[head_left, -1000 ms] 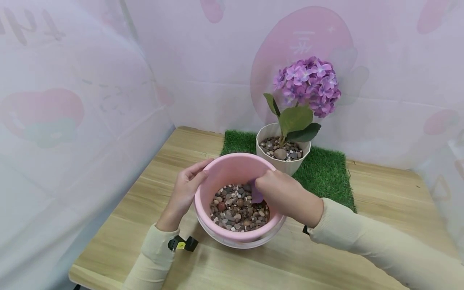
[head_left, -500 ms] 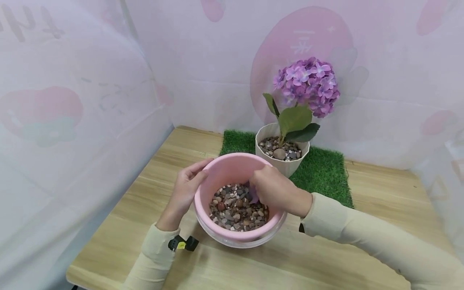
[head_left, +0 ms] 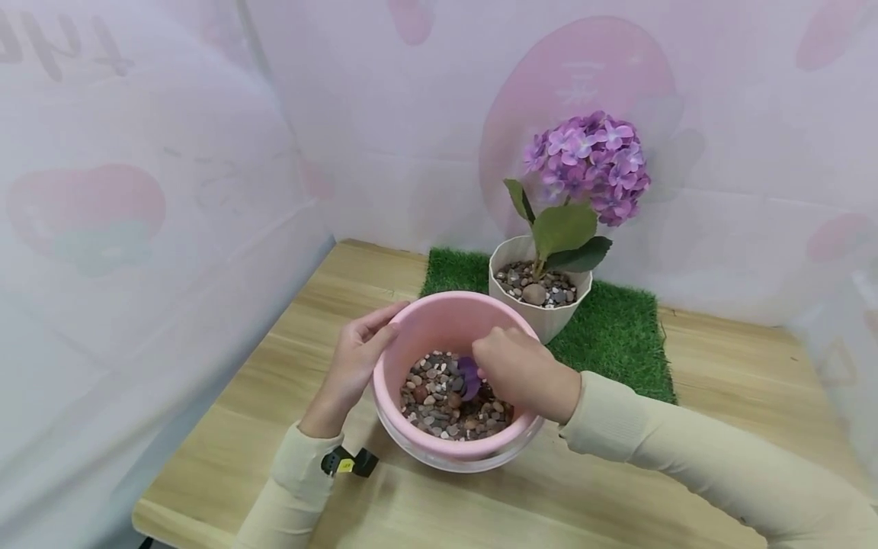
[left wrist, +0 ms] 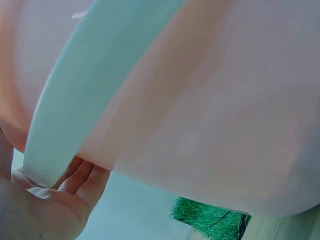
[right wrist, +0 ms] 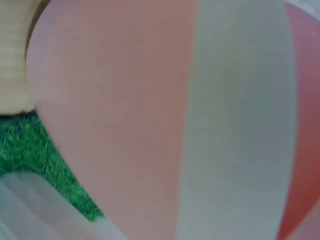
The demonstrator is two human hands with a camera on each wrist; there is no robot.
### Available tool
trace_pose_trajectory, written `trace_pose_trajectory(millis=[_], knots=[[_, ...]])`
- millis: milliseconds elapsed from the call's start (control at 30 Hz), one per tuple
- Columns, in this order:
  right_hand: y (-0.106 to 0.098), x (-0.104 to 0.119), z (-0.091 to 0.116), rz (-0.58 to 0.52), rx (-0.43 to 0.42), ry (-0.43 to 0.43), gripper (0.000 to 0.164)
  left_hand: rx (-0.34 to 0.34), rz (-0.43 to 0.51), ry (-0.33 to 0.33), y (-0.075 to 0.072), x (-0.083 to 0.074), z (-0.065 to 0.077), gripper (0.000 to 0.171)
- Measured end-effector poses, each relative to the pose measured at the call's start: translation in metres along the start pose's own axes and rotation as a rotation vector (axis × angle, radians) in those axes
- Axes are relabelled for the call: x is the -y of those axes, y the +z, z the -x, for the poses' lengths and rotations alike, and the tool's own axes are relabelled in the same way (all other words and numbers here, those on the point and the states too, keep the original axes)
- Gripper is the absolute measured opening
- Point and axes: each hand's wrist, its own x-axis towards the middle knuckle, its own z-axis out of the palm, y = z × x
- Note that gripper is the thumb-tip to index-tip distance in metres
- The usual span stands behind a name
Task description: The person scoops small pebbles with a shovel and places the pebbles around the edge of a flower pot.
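A pink flowerpot [head_left: 449, 299] stands in the middle with a layer of mixed pebbles [head_left: 434, 415] in it. My left hand [head_left: 353, 358] grips its left rim, thumb on top and fingers outside; the left wrist view shows these fingers curled behind the pale rim band [left wrist: 85, 95]. Inside the pot, near its right wall, my right hand [head_left: 523, 370] holds a small purple scoop [head_left: 469, 379]. The scoop's blade dips among the pebbles, and its handle is hidden in the fist. In the right wrist view the pot's outer wall [right wrist: 115, 110] fills most of the picture.
Behind the pot, a white planter [head_left: 549, 316] with a purple hydrangea [head_left: 590, 164] stands on a green turf mat [head_left: 620, 343]. All of it is on a wooden table [head_left: 274, 381], with a printed curtain [head_left: 398, 183] at the back and left.
My right hand has moved a little left and down within the pot, bringing the scoop's blade further into the middle of the pebbles. My left hand keeps its place on the rim.
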Motion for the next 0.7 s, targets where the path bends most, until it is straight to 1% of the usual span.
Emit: trace_pose_trajectory(millis=[133,200,300,400,467,567,700], knots=[[0.002,-0.001,0.0,0.056,-0.021,-0.025,0.017,-0.001,0.005,-0.001,-0.001,0.001,-0.001,0.043],[0.003,-0.005,-0.002,0.046,-0.039,-0.045,0.015,-0.005,0.009,-0.003,-0.001,0.001,-0.002,0.043],[0.005,-0.013,-0.005,-0.007,-0.074,-0.091,0.015,-0.006,0.014,-0.007,-0.001,0.001,-0.002,0.043],[0.006,-0.02,-0.008,-0.083,-0.107,-0.145,0.022,-0.003,0.019,-0.008,0.0,0.002,-0.001,0.043],[0.008,-0.022,-0.01,-0.138,-0.126,-0.166,0.024,0.0,0.024,-0.006,0.0,0.002,-0.001,0.043],[0.008,-0.021,-0.01,-0.21,-0.131,-0.167,0.024,-0.003,0.031,0.0,0.001,0.004,-0.001,0.044],[0.007,-0.016,-0.009,-0.27,-0.159,-0.13,0.012,-0.012,0.051,0.012,0.002,0.003,0.0,0.043]])
